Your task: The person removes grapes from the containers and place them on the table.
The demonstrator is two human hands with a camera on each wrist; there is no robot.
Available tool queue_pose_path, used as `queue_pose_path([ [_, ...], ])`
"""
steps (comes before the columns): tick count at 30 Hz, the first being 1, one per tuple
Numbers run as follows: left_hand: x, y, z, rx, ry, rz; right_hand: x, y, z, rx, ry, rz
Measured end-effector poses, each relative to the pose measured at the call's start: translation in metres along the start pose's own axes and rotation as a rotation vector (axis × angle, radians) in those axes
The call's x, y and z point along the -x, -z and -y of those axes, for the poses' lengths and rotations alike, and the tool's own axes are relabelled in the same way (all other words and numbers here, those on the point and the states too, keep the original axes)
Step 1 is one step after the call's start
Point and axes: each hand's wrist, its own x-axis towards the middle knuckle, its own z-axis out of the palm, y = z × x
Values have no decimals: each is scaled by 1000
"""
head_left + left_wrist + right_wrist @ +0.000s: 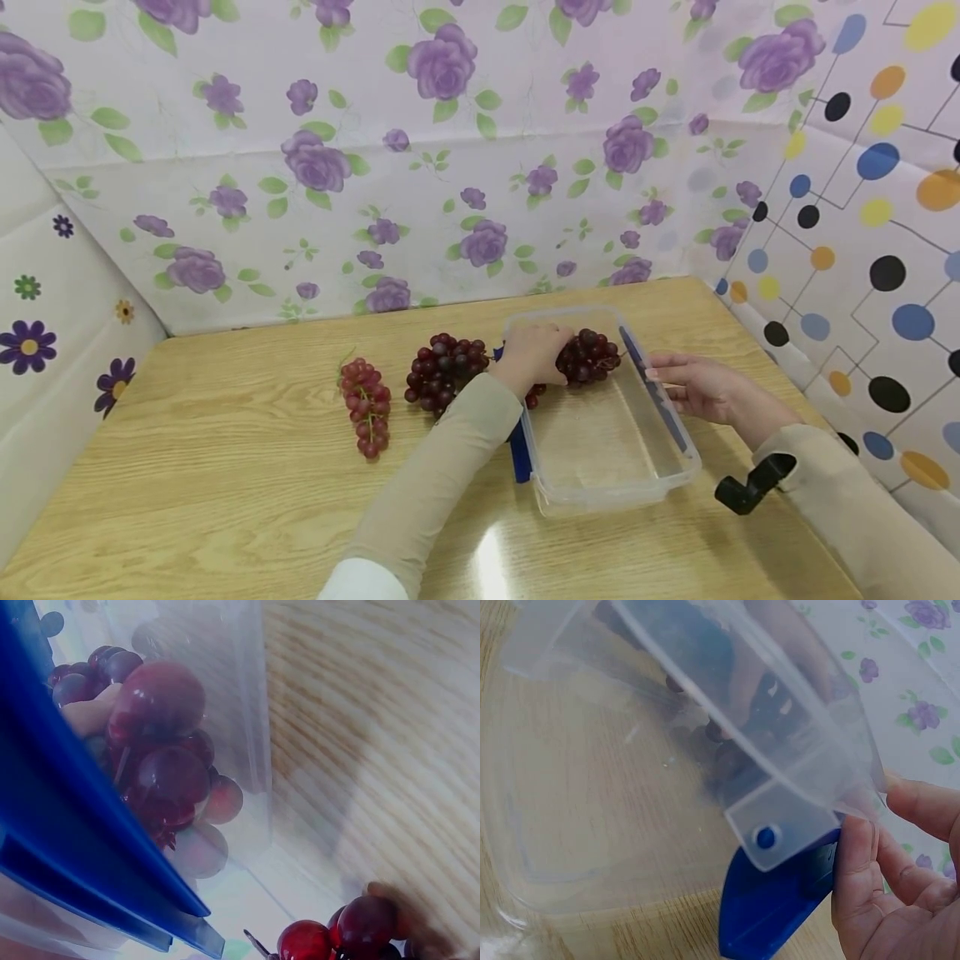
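Note:
A bunch of dark red grapes lies inside a clear plastic container, toward its far end. My left hand reaches over the left rim and grips this bunch. In the left wrist view, the grapes and a fingertip show through the clear wall. My right hand holds the container's right side, its fingertips at the rim beside a blue latch in the right wrist view. Another blue latch hangs down on the left side.
A second dark grape bunch rests on the wooden table, just left of the container and partly behind my left sleeve. Farther left lies a lighter red bunch. A flowered cloth stands behind the table, and a dotted one at the right.

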Motion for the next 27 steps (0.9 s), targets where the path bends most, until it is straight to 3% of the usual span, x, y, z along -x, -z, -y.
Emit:
queue_pose_path([
  [27,2,3,2,50,-59,-45,2,-1,0,-14,9,4],
])
